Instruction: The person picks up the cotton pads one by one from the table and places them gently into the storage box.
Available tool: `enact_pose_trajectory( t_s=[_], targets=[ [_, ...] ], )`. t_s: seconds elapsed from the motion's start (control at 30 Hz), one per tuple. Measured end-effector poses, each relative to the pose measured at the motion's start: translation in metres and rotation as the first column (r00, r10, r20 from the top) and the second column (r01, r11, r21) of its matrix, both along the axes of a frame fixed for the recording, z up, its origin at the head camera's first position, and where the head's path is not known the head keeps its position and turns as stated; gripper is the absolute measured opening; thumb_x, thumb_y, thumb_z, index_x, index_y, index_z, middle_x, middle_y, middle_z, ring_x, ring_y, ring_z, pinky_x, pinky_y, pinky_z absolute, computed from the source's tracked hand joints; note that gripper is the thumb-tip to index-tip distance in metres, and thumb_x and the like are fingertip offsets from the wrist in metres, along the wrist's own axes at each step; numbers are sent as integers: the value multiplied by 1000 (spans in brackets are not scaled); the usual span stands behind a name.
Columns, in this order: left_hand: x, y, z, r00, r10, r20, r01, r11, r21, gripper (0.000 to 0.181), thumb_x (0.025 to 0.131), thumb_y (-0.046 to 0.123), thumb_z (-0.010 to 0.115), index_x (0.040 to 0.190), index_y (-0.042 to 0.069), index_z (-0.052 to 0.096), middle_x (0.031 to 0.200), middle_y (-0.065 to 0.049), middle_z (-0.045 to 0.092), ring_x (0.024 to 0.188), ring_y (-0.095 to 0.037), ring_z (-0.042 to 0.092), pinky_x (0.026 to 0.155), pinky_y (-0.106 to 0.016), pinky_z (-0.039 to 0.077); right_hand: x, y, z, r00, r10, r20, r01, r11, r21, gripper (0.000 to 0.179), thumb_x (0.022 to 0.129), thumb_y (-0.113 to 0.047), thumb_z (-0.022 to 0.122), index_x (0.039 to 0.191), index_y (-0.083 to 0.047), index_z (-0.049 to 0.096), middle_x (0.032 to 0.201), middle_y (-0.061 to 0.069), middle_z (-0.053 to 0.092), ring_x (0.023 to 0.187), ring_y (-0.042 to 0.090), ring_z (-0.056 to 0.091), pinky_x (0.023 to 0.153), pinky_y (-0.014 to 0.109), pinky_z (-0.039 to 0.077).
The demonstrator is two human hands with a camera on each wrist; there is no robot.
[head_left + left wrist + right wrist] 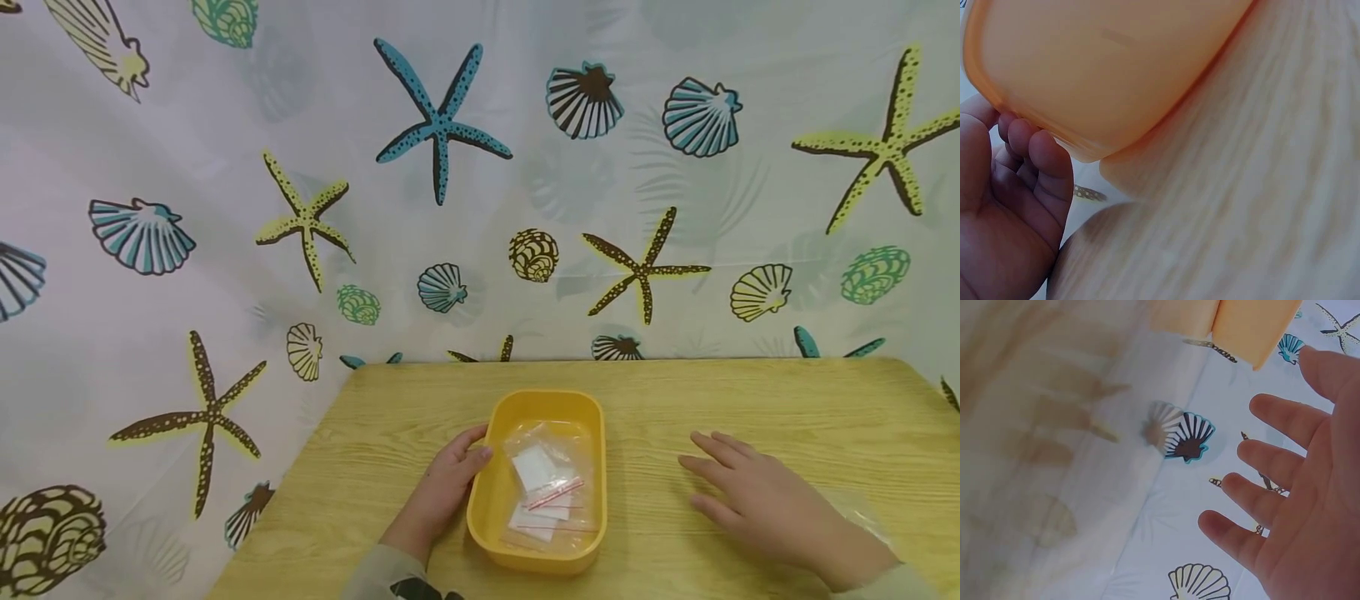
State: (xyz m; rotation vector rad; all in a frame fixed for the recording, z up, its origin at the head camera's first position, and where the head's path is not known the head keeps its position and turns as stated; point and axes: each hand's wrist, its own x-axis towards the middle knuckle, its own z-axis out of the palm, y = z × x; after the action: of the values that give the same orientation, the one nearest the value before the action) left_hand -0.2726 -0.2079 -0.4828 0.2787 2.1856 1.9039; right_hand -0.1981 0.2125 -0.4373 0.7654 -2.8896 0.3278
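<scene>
A yellow plastic tub (536, 562) with rounded corners stands on the table. Inside lie several clear zip bags (573, 496) with red seal lines, holding white flat squares (534, 468). My left hand (446, 483) grips the tub's left side, the thumb at the rim and the fingers outside. In the left wrist view, the fingertips of that hand (1016, 206) curl against the tub's edge (1116, 81). To the right of the tub and apart from it, my right hand (772, 504) is over the table with spread fingers, holding nothing; the right wrist view shows the same hand (1297, 481).
Clear plastic (858, 510) lies on the table beside my right wrist, partly hidden by it. The wood-grain table (420, 400) ends at a white curtain (495, 208) printed with starfish and shells, which hangs behind and at the left.
</scene>
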Motion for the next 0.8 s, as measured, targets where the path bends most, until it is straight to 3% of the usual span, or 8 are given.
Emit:
enact_pose_trajectory(
  t_s=[0.8],
  targets=[
    [-1,-1,1,1000,14,25,-14,1000,-12,54,106,31,54,155,12,40,140,-12,59,114,-24,65,90,-34,55,8,75,-12,999,-15,-29,16,999,39,52,97,-46,66,138,-13,63,148,18,50,129,43,50,95,60,48]
  ],
)
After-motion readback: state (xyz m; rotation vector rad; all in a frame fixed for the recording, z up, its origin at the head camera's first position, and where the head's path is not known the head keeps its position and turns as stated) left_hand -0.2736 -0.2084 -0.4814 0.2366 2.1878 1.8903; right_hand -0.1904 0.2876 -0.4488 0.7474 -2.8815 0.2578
